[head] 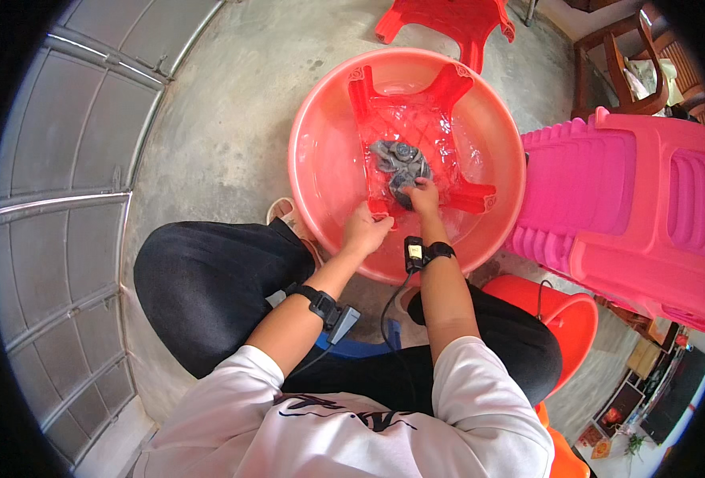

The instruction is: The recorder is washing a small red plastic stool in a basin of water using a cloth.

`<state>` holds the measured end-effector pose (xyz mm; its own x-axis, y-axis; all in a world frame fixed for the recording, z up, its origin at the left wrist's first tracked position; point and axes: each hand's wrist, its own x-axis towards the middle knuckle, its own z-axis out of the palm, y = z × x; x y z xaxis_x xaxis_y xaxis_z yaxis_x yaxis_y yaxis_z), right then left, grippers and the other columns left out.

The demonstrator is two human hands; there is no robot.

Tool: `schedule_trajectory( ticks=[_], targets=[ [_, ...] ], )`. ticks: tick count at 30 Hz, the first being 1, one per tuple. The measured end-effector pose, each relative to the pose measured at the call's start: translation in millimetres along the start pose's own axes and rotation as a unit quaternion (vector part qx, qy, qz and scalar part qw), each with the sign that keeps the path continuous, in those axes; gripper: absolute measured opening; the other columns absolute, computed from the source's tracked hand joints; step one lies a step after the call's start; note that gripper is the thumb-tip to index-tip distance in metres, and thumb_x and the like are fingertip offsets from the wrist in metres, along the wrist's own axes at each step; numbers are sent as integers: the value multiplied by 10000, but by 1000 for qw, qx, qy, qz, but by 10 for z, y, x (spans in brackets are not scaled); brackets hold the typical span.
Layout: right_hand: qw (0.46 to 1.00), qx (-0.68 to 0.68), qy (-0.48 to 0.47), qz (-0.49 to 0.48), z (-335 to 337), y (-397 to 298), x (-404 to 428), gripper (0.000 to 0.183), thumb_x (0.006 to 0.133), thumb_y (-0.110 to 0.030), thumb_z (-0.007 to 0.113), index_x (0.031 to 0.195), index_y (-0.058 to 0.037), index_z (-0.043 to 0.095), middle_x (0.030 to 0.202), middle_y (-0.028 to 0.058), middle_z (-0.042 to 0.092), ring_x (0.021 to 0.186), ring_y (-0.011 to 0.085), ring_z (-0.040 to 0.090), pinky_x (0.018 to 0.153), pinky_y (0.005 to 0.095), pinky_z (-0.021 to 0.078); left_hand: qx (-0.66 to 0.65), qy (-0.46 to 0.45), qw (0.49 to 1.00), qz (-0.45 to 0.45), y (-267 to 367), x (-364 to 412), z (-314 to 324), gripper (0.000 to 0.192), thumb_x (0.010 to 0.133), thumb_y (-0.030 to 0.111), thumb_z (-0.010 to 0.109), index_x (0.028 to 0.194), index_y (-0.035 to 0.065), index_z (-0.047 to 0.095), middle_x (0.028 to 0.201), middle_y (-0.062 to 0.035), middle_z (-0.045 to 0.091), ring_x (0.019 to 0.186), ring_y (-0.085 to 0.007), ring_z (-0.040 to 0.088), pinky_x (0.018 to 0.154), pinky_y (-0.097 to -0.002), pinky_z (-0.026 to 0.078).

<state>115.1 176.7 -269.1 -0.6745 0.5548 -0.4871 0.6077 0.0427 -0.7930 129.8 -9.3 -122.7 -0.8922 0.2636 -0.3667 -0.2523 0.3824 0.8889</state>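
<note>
A red plastic stool (412, 119) lies upside down in a large round pink basin (322, 137) holding water, its legs pointing up. My left hand (366, 230) grips the stool's near left leg (381, 209) close to the basin's near side. In my right hand (422, 196) is one end of a wet grey cloth (403, 156), bunched against the underside of the stool. The fingers of my right hand are partly hidden by the cloth.
Pink plastic stools (585, 179) stand stacked at the right. An orange-red bucket (576, 310) is beside my right knee. Another red stool (448, 21) stands beyond the basin. A wooden chair (612, 66) is at the far right, and a metal door (83, 119) lines the left.
</note>
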Motion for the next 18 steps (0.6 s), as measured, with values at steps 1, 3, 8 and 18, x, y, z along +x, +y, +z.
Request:
schedule_trajectory(
  ticks=[1,3,8,18],
  targets=[
    [1000,2,-4,2,29,-103,-100,591,553,-119,738,1082,21,514,956,178,604,898,292,586,778,342,464,-53,-9,998,-46,37,-19,-46,251,710,159,632,895,17,538,754,-121,625,643,-192,626,588,-309,487],
    [986,-137,88,-32,24,-339,-331,753,514,-152,780,1164,18,439,975,185,594,910,330,576,808,371,459,-104,-18,990,-91,124,-51,-133,265,700,173,632,896,19,541,754,-143,624,599,-210,628,557,-324,490],
    [966,-254,38,-22,-148,-453,-414,846,475,-187,808,1191,11,402,1046,205,577,974,336,561,839,378,453,62,-64,986,-143,519,-90,-292,341,699,177,626,982,6,540,762,-121,622,619,-180,620,570,-329,501],
    [891,-433,-120,57,28,-690,-797,682,505,-349,759,1061,2,577,1079,202,574,983,297,576,822,372,468,173,-107,972,-121,379,-11,-471,426,610,306,657,922,23,594,889,-213,615,866,-346,592,744,-404,466]
  ],
)
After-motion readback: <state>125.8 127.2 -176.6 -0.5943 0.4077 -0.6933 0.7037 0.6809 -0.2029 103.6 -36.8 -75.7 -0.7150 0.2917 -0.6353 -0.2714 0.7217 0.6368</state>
